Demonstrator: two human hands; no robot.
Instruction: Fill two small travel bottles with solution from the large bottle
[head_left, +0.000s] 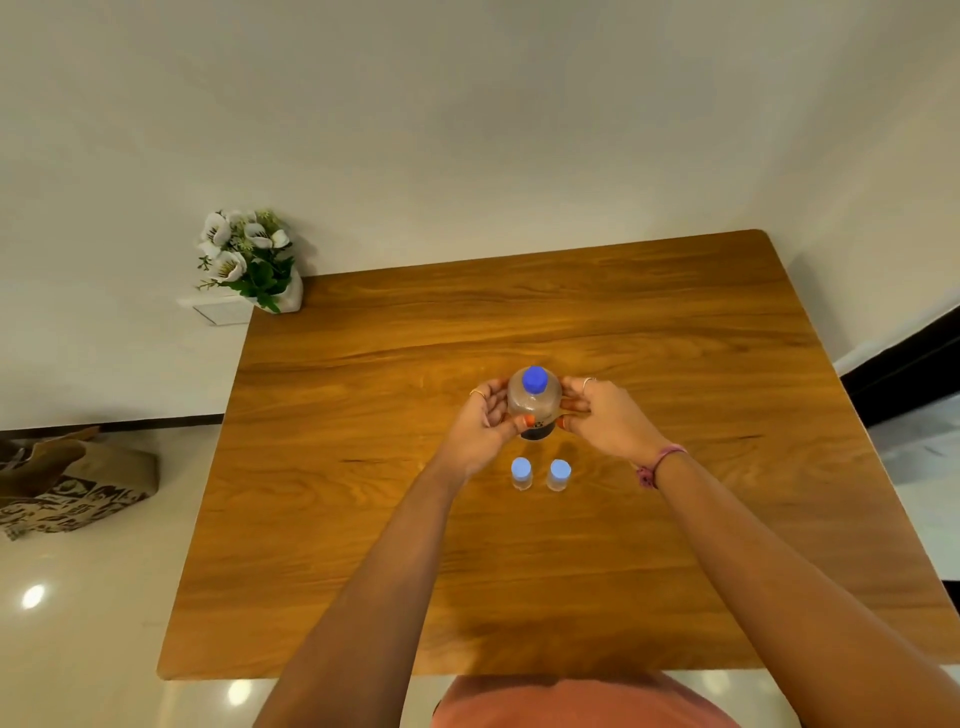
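Two hands clasp the big bottle (534, 405): our left hand (485, 423) curls round its left side, our right hand (602, 415) round its right, mid-table (363, 467). Its blue cap (535, 378) is on. Both small bottles (522, 473) (558, 474) stand capped just nearer us. We should steady the body with one hand, twist the cap with the other, and keep it upright.
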